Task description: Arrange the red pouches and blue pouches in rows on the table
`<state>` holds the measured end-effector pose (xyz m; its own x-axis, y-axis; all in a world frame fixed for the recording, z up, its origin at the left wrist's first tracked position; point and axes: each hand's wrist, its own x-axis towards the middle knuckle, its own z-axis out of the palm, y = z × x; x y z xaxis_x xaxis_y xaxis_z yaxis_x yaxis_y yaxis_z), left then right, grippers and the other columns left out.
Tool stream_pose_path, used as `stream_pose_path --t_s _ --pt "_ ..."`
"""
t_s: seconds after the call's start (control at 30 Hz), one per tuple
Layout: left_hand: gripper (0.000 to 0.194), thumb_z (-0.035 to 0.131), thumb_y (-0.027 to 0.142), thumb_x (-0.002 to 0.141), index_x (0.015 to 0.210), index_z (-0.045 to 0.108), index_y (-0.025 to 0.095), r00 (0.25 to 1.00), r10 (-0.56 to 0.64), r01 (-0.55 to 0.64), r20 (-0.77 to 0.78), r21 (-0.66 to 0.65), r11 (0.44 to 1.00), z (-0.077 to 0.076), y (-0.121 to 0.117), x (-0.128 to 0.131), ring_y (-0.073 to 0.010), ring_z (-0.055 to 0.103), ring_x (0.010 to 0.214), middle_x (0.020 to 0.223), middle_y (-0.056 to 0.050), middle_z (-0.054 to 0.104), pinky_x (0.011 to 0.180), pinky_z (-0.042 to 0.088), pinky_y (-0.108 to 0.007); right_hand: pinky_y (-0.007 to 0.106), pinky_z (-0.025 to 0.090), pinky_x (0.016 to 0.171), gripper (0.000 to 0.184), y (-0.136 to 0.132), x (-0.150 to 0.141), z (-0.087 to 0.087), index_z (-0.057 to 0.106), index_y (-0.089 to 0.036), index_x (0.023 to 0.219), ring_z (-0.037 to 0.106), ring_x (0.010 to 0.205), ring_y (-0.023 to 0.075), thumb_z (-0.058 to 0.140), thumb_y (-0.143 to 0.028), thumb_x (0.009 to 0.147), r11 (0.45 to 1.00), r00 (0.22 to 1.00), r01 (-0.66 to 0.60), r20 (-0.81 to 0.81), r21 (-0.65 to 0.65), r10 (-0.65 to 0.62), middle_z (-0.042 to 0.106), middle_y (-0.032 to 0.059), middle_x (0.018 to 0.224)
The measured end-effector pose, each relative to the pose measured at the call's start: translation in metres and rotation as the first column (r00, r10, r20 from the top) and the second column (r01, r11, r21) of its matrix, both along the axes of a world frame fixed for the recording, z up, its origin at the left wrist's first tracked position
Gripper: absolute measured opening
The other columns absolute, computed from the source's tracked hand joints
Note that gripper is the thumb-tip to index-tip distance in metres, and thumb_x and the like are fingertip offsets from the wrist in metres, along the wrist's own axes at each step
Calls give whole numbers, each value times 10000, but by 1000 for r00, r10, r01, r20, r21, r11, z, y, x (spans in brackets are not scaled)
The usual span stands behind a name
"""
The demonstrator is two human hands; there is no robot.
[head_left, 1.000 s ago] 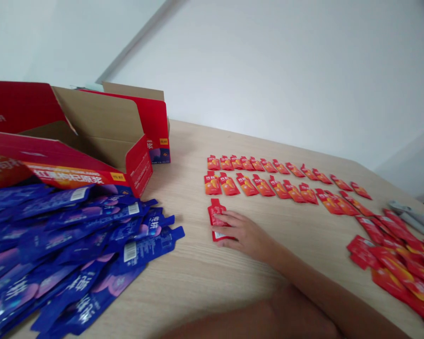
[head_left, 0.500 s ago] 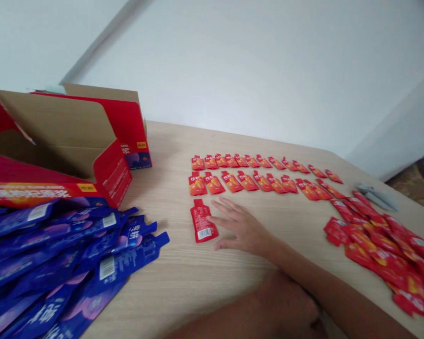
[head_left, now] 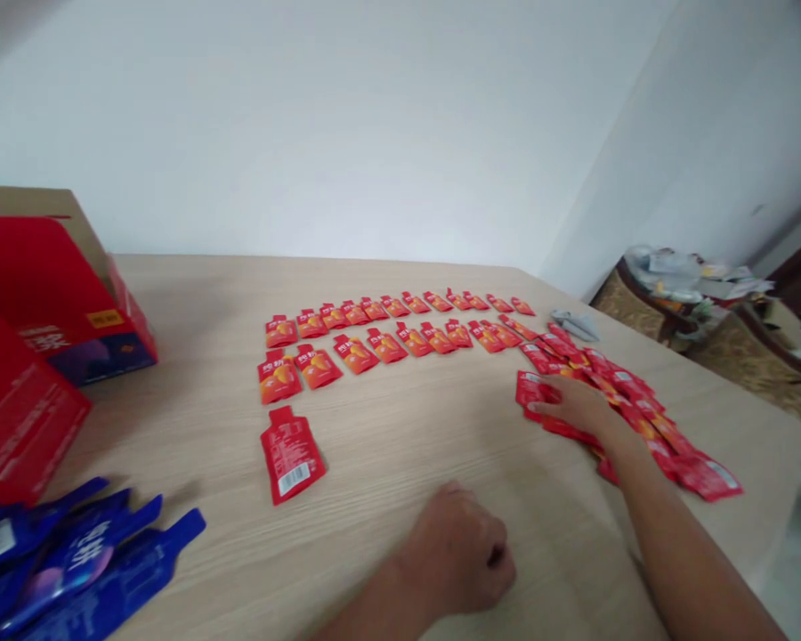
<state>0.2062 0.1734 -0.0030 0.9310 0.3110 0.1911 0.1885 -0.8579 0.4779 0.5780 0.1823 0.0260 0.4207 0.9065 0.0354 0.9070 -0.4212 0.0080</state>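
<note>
My right hand is at the left edge of a heap of red pouches, its thumb and fingers bent around a flat red spout pouch. My left hand rests near the front of the table, curled into a loose fist with nothing visible in it. A single red pouch lies barcode side up, to the left of my left hand. Beyond it, similar red pouches lie in two rows, a nearer row and a farther row, with orange fruit pictures facing up.
Blue pouches are piled at the lower left. Behind them stand an open red carton and another red and blue carton. A grey cloth lies past the red heap. Patterned chairs stand beyond the table's right edge.
My right hand has gone from beside the single barcode-up pouch to the red heap on the right. The view has swung right, and my left fist now shows more fully.
</note>
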Motion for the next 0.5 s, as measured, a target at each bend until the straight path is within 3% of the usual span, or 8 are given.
stream_pose_path --t_s 0.27,0.5 --pt "206 653 224 806 640 533 197 1000 7 -7 -7 -57 998 0 0 -1 -187 551 624 624 -7 640 770 404 -382 584 399 1087 939 15 -14 -13 572 -133 1477 509 1356 459 682 -768 794 998 998 39 43 53 -42 617 256 1416" --pt "197 655 247 803 642 549 207 998 28 -31 -53 -62 998 -2 0 -1 -184 521 636 618 5 605 787 399 -381 561 413 1046 920 34 -17 -17 550 -110 1476 500 1335 455 732 -695 789 988 991 108 66 112 -116 585 275 1411"
